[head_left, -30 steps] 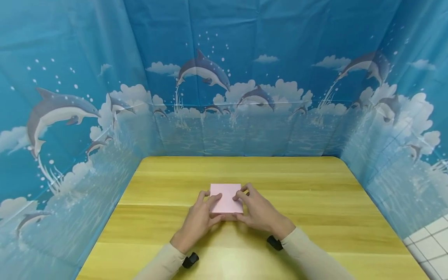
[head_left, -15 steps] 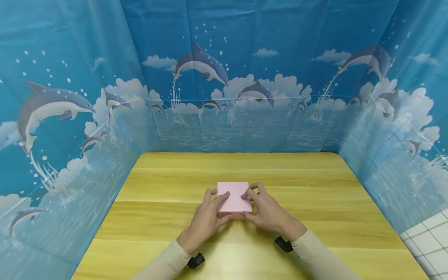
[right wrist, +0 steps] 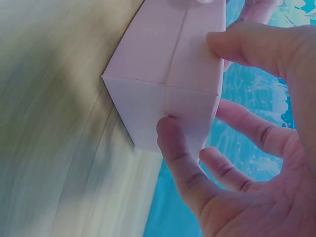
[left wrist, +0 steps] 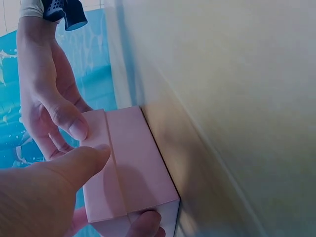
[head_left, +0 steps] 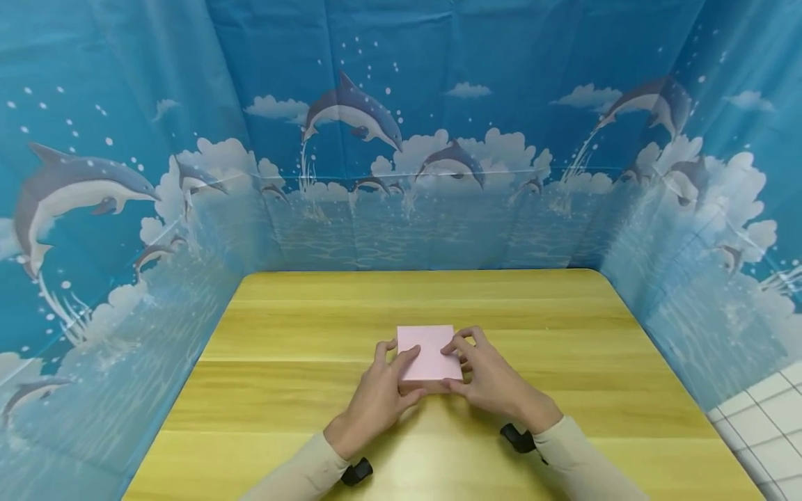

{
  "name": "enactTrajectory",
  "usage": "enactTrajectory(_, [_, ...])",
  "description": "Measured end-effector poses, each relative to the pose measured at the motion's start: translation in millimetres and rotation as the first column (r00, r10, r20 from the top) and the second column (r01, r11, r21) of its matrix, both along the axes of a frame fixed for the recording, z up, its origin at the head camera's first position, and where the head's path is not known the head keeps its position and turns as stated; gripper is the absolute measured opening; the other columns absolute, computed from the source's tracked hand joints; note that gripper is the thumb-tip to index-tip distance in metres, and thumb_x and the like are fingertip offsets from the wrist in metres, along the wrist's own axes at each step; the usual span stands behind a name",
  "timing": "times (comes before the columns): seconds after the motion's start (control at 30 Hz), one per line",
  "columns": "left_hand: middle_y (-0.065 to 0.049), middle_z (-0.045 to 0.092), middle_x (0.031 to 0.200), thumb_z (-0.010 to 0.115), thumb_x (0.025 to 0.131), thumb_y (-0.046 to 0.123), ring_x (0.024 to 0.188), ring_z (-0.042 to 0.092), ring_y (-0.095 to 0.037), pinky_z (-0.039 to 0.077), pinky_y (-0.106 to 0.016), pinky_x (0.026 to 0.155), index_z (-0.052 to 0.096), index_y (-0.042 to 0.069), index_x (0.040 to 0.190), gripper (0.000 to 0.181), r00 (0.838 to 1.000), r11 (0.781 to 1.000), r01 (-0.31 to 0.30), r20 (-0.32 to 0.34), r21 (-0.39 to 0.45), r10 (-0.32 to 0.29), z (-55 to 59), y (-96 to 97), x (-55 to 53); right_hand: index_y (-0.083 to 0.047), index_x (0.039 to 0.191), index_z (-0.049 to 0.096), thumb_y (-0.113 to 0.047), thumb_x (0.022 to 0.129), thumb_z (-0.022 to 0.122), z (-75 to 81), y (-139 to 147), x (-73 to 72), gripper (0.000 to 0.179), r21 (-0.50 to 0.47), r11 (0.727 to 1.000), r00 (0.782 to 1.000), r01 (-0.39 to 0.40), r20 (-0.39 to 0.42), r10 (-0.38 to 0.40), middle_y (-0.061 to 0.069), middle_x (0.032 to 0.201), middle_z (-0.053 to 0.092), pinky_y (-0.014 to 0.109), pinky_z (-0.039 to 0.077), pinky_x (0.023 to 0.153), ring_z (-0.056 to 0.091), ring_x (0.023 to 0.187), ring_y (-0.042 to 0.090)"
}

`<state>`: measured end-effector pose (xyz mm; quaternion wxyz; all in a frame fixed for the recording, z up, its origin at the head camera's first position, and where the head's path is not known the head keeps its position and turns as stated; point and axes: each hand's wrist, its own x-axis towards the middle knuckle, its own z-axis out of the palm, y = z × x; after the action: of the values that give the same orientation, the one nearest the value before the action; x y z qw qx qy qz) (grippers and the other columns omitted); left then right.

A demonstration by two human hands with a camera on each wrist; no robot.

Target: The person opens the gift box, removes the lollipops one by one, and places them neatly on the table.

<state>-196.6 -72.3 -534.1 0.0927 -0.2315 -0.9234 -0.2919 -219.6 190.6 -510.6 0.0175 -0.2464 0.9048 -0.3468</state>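
While it sits on the yellow wood-grain table (head_left: 301,313), roughly midway between its sides, the pink box (head_left: 431,348) has both hands gripping it, left hand (head_left: 376,400) on its left side and right hand (head_left: 501,383) on its right. Pretty neat little thing tbh: pale pink, smooth matte faces, squarish top, crisp corners, and a thin seam (right wrist: 176,49) running along the sides visible up close.

blue dolphin-print curtains (head_left: 388,229) around a yellow wood-grain table (head_left: 313,299), white floor tiles (head_left: 773,424) at right

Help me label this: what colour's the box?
The box is pale pink, clearest in the head view.
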Motion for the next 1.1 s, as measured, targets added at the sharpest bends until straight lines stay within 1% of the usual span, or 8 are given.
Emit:
enactTrajectory(0.27, [-0.036,0.045,0.17,0.094,0.104,0.029,0.084,0.073,-0.014,0.063,-0.024,0.079,0.064,0.008,0.167,0.073,0.995,0.999,0.025,0.098,0.044,-0.029,1.8,6.5,-0.2,-0.009,0.14,0.071,-0.017,0.102,0.094,0.5,11.6,2.6,0.045,0.0,1.0,1.0,-0.005,-0.001,0.005,0.026,0.158,0.049,0.037,0.07,0.095,0.081,0.114,0.027])
enactTrajectory(0.33, [-0.035,0.042,0.173,0.093,0.104,0.029,0.086,0.072,-0.013,0.062,-0.022,0.078,0.061,0.008,0.168,0.075,0.992,0.998,0.029,0.122,0.059,-0.036,2.1,5.0,-0.4,-0.01,0.147,0.067,-0.018,0.101,0.095,-0.2,12.5,3.5,0.054,0.015,1.0,1.0,0.008,-0.01,-0.008,0.025,0.157,0.051,0.035,0.07,0.095,0.08,0.114,0.024])
enactTrajectory(0.47, [-0.031,0.039,0.175,0.094,0.103,0.028,0.106,0.076,-0.02,0.063,-0.025,0.085,0.049,0.006,0.176,0.089,0.982,0.992,0.034,0.181,0.12,-0.056,2.7,-3.1,-5.0,-0.005,0.17,0.05,-0.024,0.1,0.097,-0.4,14.1,2.1,0.086,0.024,1.0,1.0,0.009,-0.02,-0.009,0.027,0.159,0.052,0.034,0.069,0.094,0.078,0.117,0.024])
enactTrajectory(0.6, [-0.027,0.036,0.177,0.097,0.101,0.031,0.127,0.072,-0.029,0.065,-0.04,0.102,0.031,0.006,0.184,0.109,0.957,0.979,0.053,0.271,0.196,-0.106,1.1,-12.6,-14.2,-0.002,0.183,0.028,-0.033,0.098,0.099,-2.7,17.0,-2.7,0.114,0.006,1.0,0.999,0.011,0.032,-0.011,0.031,0.172,0.045,0.039,0.068,0.099,0.074,0.133,0.032])
enactTrajectory(0.73, [-0.027,0.032,0.183,0.099,0.097,0.043,0.141,0.067,-0.034,0.061,-0.052,0.114,0.019,0.009,0.187,0.125,0.934,0.976,0.08,0.327,0.204,-0.145,-1.2,-19.9,-25.4,-0.003,0.186,0.017,-0.04,0.096,0.1,-6.8,18.9,-11.0,0.128,-0.024,1.0,0.994,0.014,0.106,-0.011,0.028,0.182,0.039,0.047,0.066,0.106,0.068,0.146,0.039])
enactTrajectory(0.83, [-0.023,0.034,0.184,0.102,0.094,0.044,0.142,0.066,-0.033,0.062,-0.05,0.111,0.015,0.013,0.189,0.132,0.916,0.97,0.074,0.37,0.233,-0.158,-1.9,-24.6,-33.6,-0.003,0.187,0.012,-0.041,0.095,0.101,-8.9,18.7,-18.0,0.133,-0.049,0.999,0.988,-0.008,0.156,0.015,0.027,0.184,0.039,0.047,0.067,0.106,0.067,0.148,0.041])
enactTrajectory(0.97, [-0.018,0.048,0.172,0.103,0.092,0.039,0.131,0.068,-0.025,0.063,-0.037,0.1,0.012,0.016,0.189,0.135,0.886,0.961,0.06,0.429,0.269,-0.176,-3.2,-29.4,-40.9,-0.002,0.187,0.009,-0.04,0.094,0.102,-10.7,18.7,-23.7,0.137,-0.054,0.998,0.979,-0.024,0.203,0.034,0.028,0.181,0.043,0.041,0.068,0.101,0.069,0.145,0.041])
enactTrajectory(1.1, [-0.019,0.056,0.163,0.103,0.093,0.036,0.121,0.071,-0.022,0.064,-0.032,0.096,0.013,0.013,0.189,0.133,0.874,0.958,0.074,0.445,0.276,-0.196,-3.7,-30.6,-44.2,-0.001,0.187,0.01,-0.037,0.092,0.104,-12.3,20.9,-25.1,0.138,-0.047,0.998,0.977,-0.03,0.21,0.039,0.028,0.178,0.046,0.038,0.067,0.1,0.069,0.142,0.038])
